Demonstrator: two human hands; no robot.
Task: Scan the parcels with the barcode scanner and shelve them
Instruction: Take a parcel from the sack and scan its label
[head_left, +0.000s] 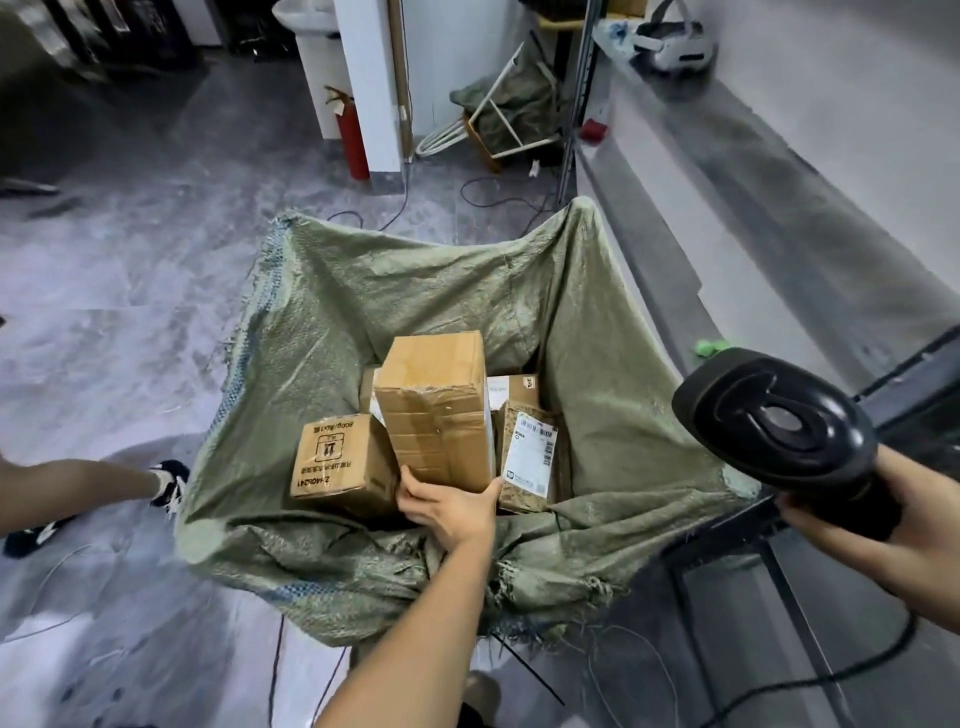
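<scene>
The left hand (451, 506) reaches down into the sack (311, 322) and grips the near, lower end of the tall box (434, 410), thumb on one side edge and fingers curled round the other. From that hand the box runs straight away and upward: its long axis points away from the person, and it stands tilted on end, leaning on the parcels behind it. No label shows on the face turned up, so the barcode is probably on a hidden side.

The right hand (893, 512) is well apart to the right, outside the sack, wrapped round the handle of the scanner (779, 421). The scanner's head points up and to the left, not at the box.

Just left of the held box lies a printed box (337, 462), touching it; just right stands a parcel (527, 460) with a white label facing up. The shelf (753, 218) runs along the right side.

The next move likely calls for lifting the box along its axis and turning it until a label faces the scanner.
</scene>
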